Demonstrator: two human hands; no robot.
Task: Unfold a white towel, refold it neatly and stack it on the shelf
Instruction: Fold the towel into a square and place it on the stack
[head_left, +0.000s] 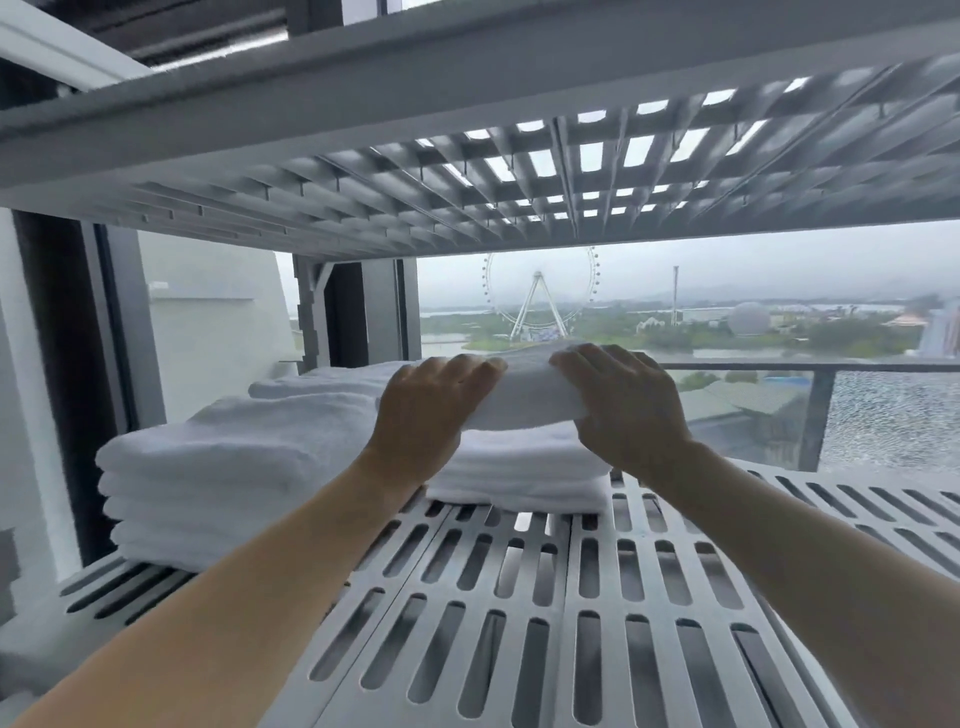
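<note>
A folded white towel (527, 387) is held by both hands on top of a low stack of folded white towels (524, 467) on the grey slotted shelf (571, 597). My left hand (434, 410) grips the towel's left end, fingers curled over its top. My right hand (623, 400) grips its right end the same way. The towel's far side is hidden behind my hands.
A taller stack of folded white towels (208, 473) stands at the shelf's left. The upper grey shelf (467, 171) hangs close overhead. Behind the shelves are a window and a balcony railing (810, 369). The shelf's near and right parts are bare slats.
</note>
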